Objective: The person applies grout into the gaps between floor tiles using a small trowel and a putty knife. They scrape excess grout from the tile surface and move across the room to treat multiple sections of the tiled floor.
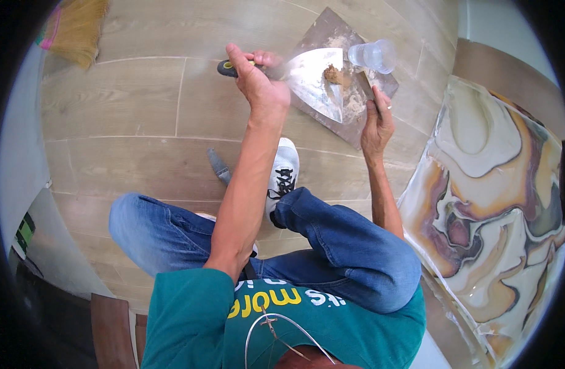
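Observation:
My left hand (pixel 261 83) is closed round the black and yellow handle of a wide putty knife (pixel 310 77). A lump of brown paste (pixel 333 75) sits on its metal blade, near the broad edge. My right hand (pixel 378 126) pinches a small flat blade (pixel 365 85) close to that edge; its handle, if any, is hidden by my fingers. Under both tools lies a square brown board (pixel 325 34), smeared with pale powder (pixel 354 104). A clear plastic cup (pixel 381 56) rests on the board, just beyond the small blade.
Wood-look floor tiles (pixel 122 92) surround me. Another scraper (pixel 218 165) lies left of my white shoe (pixel 287 163), partly behind my left forearm. A straw broom (pixel 76 31) is at the far left. Large marbled sheets (pixel 479 203) in plastic stand along the right.

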A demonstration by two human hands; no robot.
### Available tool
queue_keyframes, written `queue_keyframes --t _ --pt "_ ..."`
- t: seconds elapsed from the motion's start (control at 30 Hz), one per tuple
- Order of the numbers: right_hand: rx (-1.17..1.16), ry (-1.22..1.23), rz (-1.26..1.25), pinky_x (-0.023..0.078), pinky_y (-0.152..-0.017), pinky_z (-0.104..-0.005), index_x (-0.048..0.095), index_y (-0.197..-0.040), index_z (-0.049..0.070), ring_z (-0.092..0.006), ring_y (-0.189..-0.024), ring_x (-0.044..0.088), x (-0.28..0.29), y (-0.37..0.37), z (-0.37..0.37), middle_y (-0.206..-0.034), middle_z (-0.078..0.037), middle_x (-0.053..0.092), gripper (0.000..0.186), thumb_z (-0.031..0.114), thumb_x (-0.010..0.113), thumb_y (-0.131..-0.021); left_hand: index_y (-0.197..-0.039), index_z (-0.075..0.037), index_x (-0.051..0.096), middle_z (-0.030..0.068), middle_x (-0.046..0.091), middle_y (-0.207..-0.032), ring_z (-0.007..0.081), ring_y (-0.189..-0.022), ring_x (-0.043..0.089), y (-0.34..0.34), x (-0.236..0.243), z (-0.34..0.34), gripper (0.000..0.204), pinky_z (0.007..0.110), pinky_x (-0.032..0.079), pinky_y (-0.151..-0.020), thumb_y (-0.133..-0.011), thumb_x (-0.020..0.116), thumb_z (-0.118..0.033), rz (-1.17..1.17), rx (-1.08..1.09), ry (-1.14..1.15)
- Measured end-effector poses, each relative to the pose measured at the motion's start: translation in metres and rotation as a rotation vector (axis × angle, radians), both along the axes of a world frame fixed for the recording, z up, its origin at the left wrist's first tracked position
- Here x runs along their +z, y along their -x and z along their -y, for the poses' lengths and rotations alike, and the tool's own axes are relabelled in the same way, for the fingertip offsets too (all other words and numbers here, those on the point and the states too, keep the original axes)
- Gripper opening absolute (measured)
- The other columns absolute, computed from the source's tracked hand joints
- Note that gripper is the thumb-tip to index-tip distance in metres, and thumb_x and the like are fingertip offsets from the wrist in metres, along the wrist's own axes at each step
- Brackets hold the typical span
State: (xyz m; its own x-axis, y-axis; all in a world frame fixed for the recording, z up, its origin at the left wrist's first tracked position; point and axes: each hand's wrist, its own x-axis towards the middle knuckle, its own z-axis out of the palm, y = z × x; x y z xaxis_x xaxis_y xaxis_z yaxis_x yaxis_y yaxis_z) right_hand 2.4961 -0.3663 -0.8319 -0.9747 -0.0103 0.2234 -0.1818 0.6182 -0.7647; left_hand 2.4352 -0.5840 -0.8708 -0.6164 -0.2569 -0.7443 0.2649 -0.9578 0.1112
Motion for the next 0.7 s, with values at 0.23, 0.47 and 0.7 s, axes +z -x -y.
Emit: queue_keyframes --t 0.23,0.47,0.7 --pt "0.118 -0.232 -0.287 0.046 -0.096 -0.0374 0.069 -0.111 0.009 -0.0276 -0.111 0.058 -0.011 0.007 0.04 -0.115 -0.011 0.064 0.032 -0.009 0.058 -0.085 -0.075 -0.016 0.041 -0.0013 0.038 -0.065 0.0116 -0.06 0.04 -0.003 0.014 0.013 0.039 0.026 0.038 -0.057 -0.092 0.061 -0.044 -0.054 0.067 -0.059" --pt "0.157 -0.037 0.132 0.049 -0.091 -0.0353 0.066 -0.113 0.003 -0.0235 -0.102 0.063 0.014 0.027 0.032 -0.111 -0.009 0.066 0.022 0.006 0.057 -0.094 -0.077 -0.017 0.041 -0.0018 0.037 -0.065 0.0107 -0.059 0.039 -0.011 0.03 0.077 0.039 0.025 0.036 -0.056 -0.093 0.059 -0.047 -0.226 0.091 0.016" --pt "0.501 1.038 0.817 0.052 -0.087 -0.0336 0.054 -0.122 -0.001 -0.0185 -0.099 0.064 0.038 0.096 0.047 -0.11 -0.01 0.065 0.038 0.016 0.065 -0.09 -0.07 -0.016 0.047 -0.0017 0.037 -0.062 0.009 -0.057 0.037 -0.024 0.03 0.095 0.038 0.024 0.033 -0.055 -0.09 0.065 -0.042 -0.375 0.008 0.07"
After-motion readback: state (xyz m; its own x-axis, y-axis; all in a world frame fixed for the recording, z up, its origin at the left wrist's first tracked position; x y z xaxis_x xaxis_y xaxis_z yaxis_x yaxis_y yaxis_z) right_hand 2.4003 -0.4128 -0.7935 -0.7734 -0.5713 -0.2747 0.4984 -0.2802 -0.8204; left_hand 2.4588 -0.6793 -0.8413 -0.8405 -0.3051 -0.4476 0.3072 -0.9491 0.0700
